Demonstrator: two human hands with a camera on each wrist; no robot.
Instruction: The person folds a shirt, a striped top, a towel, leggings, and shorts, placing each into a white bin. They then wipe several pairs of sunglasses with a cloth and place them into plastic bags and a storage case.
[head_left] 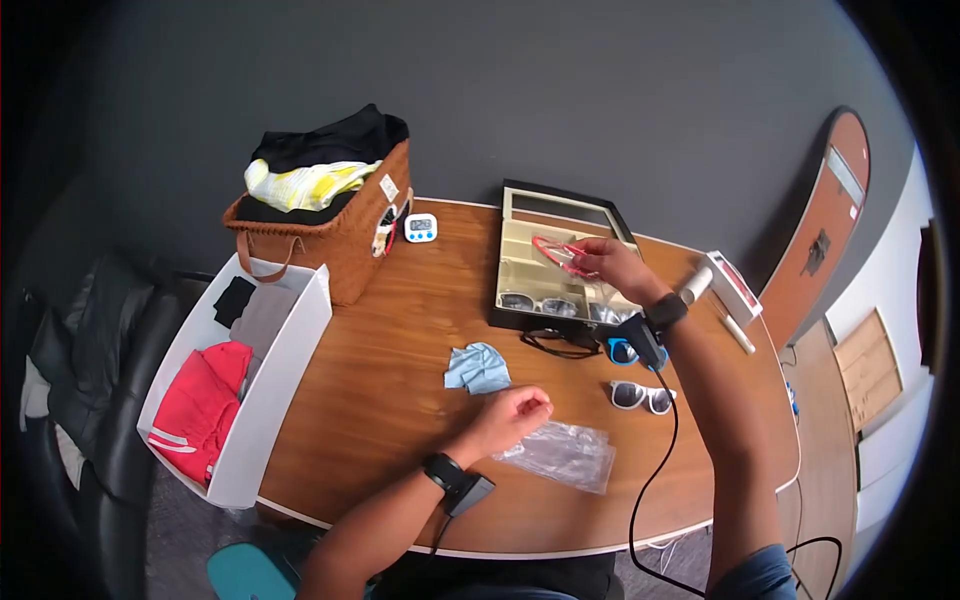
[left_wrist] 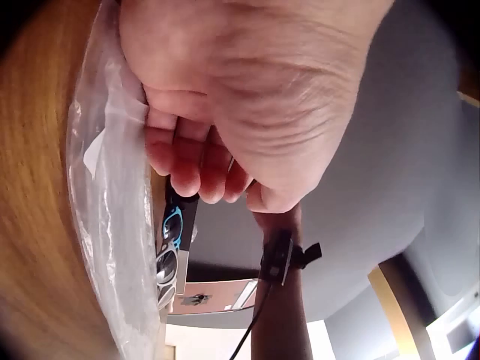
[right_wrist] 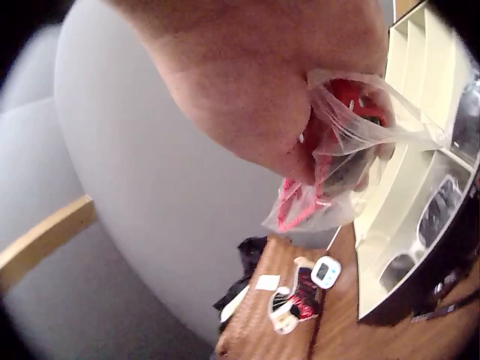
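My right hand [head_left: 612, 265] [right_wrist: 247, 90] pinches red-framed glasses [head_left: 552, 255] [right_wrist: 291, 213] wrapped in thin clear plastic, held above the open, compartmented case [head_left: 496, 272] [right_wrist: 412, 75]. Other glasses [head_left: 556, 307] lie in the case's front compartments. My left hand [head_left: 508, 418] [left_wrist: 255, 82] holds nothing, its fingers loosely curled beside a flat clear plastic bag [head_left: 565, 460] [left_wrist: 120, 195] on the table. Just beyond that hand lies a crumpled light-blue cloth [head_left: 478, 368].
Black glasses [head_left: 560, 344], blue sunglasses [head_left: 622, 351] and white sunglasses [head_left: 643, 396] lie before the case. A brown basket [head_left: 340, 250] of clothes, a timer [head_left: 421, 228] and a white bin [head_left: 270, 425] stand left. A white box [head_left: 734, 285] stands right; cables run from both wrists.
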